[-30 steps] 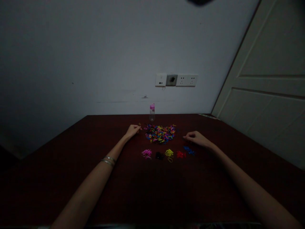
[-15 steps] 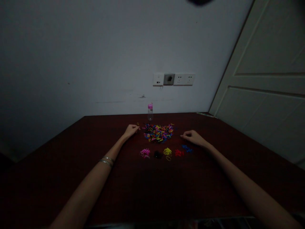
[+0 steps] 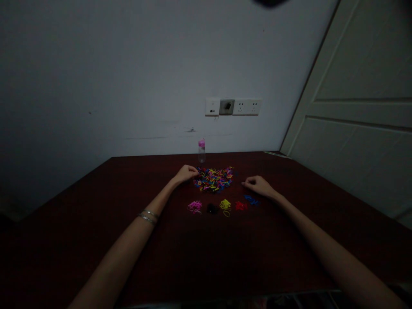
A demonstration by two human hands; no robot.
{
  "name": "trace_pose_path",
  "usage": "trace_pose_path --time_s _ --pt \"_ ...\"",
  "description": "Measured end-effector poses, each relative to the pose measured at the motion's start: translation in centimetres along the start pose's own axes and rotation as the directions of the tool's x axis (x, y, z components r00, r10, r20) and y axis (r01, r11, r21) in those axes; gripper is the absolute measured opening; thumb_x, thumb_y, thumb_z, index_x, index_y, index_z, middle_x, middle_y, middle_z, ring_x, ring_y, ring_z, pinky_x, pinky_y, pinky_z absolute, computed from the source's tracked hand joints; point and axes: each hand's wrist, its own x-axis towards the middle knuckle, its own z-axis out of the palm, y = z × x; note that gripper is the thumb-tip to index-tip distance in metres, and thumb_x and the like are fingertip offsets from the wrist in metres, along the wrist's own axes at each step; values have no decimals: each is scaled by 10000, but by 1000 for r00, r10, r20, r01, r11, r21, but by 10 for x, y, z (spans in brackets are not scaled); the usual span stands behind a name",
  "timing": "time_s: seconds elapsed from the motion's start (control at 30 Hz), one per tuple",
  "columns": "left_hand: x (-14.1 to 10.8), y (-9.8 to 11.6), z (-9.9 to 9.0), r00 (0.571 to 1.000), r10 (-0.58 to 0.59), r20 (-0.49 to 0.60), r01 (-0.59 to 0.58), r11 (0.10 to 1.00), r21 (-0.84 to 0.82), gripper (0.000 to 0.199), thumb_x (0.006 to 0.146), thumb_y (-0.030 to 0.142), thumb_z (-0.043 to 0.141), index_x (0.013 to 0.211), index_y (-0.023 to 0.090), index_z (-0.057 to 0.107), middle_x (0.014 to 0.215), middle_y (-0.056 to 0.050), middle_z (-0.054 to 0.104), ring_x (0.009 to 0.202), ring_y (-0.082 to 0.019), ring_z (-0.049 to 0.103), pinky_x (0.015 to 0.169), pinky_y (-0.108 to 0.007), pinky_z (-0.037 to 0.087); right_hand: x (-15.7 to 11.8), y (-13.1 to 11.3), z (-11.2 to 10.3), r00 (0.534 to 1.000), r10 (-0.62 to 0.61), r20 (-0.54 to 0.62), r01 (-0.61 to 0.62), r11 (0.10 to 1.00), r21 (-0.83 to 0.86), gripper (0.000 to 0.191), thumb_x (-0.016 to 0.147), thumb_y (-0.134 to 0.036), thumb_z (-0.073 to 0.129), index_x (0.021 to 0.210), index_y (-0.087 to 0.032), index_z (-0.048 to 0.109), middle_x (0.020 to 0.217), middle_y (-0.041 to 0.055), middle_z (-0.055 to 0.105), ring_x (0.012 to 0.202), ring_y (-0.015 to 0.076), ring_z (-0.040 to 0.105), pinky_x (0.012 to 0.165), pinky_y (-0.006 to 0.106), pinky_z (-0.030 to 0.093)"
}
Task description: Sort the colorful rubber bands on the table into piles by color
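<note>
A mixed pile of small coloured rubber bands [image 3: 215,178] lies on the dark red-brown table [image 3: 193,257]. My left hand [image 3: 187,173] has its fingertips pinched at the pile's left edge; whatever is between them is too small to see. To the right of the pile, my right hand [image 3: 257,185] rests with thumb and fingers together, and I cannot make out anything in them. In front of the pile lie small heaps sorted by colour: pink bands [image 3: 195,207], black bands [image 3: 212,209], yellow bands [image 3: 225,205], red bands [image 3: 240,206] and blue bands [image 3: 251,200].
Behind the pile stands a clear bottle [image 3: 201,153] with a pink cap, close to the wall [image 3: 144,77]. Sockets and switches [image 3: 233,107] are set in the wall. A pale panelled door [image 3: 354,124] stands on the right.
My left hand has moved right, onto the left edge of the pile. My right hand has hardly moved. The whole view has shifted slightly.
</note>
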Motion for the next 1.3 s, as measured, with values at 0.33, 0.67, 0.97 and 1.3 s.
trace_pose_path --time_s 0.33,0.67,0.97,1.3 --pt "-19 58 50 820 204 535 -412 859 304 261 670 285 604 860 127 688 552 16 557 501 -78 430 526 -204 299 0 -6 -1 1000 -19 4 19 993 -118 385 741 -521 451 626 -180 590 606 7 575 567 132 490 514 231 309" --pt "-22 57 62 852 173 494 -444 739 507 192 668 247 602 829 180 682 652 2 603 581 -101 494 536 -201 297 2 -5 -1 999 -30 31 33 992 -120 369 746 -503 457 640 -177 592 616 7 566 572 126 490 518 226 312" --pt "-29 64 60 856 181 485 -447 730 518 141 678 175 568 769 156 674 611 1 577 572 -99 483 552 -203 311 2 -4 -1 999 -44 8 44 996 -81 348 722 -488 481 635 -182 623 602 9 578 560 126 483 528 232 324" --pt "-31 64 60 858 193 475 -448 733 511 158 660 113 537 749 143 664 622 7 576 569 -90 480 536 -189 317 4 -2 0 998 -43 48 48 993 -105 357 742 -487 456 640 -177 603 618 12 576 566 126 497 518 227 325"
